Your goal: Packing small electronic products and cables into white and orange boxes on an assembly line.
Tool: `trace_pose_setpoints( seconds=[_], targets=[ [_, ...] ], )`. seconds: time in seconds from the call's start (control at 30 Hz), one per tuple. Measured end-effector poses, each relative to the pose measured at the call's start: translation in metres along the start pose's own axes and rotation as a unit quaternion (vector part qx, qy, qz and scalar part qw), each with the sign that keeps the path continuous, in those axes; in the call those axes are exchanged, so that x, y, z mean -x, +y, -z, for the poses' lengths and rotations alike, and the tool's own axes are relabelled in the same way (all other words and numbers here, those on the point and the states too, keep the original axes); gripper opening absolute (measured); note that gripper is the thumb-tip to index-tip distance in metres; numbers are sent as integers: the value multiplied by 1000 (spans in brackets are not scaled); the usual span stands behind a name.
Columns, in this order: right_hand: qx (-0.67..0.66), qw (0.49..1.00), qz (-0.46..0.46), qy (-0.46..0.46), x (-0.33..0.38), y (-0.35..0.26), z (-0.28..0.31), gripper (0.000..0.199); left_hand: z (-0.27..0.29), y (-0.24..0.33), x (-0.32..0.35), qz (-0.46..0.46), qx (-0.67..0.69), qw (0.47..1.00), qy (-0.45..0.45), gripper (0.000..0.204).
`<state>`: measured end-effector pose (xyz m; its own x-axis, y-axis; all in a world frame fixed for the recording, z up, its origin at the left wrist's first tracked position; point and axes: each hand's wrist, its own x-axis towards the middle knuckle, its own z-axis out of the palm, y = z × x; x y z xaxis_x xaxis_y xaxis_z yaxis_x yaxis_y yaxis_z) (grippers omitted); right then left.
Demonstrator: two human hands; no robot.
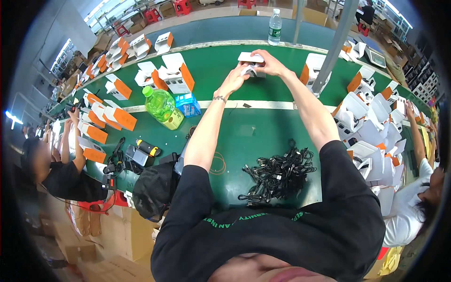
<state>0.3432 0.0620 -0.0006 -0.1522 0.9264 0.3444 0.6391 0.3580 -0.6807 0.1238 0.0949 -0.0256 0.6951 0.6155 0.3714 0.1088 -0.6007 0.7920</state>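
Note:
A small white box with its lid raised is between my hands at the far side of the green table. My left hand grips its near left side, fingers closed. On the right side, my right hand has its fingers bent over the box near the lid. The inside of the box is mostly hidden by my fingers. Close to my body lies a tangled heap of black cables, touched by neither hand. An open white and orange box stands left of my hands, and a similar box stands to the right.
A green drink bottle and blue carton are left of my arm. Beyond my hands stands a water bottle. A metal post rises at right beside piled open boxes. Left lies a black mesh cap. People work on both sides.

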Motion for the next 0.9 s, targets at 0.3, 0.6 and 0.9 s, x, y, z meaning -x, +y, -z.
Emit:
trace_pose_setpoints(
  seconds=[0.3,0.6,0.9],
  targets=[
    [81,993,21,81,27,-17,-2,44,-2,31,4,23,-12,999,-42,56],
    [50,995,2,81,73,-81,-36,35,0,78,100,-71,-153,985,44,44],
    [154,976,112,109,101,-93,-49,27,-13,89,139,-97,-192,975,58,45]
  ],
)
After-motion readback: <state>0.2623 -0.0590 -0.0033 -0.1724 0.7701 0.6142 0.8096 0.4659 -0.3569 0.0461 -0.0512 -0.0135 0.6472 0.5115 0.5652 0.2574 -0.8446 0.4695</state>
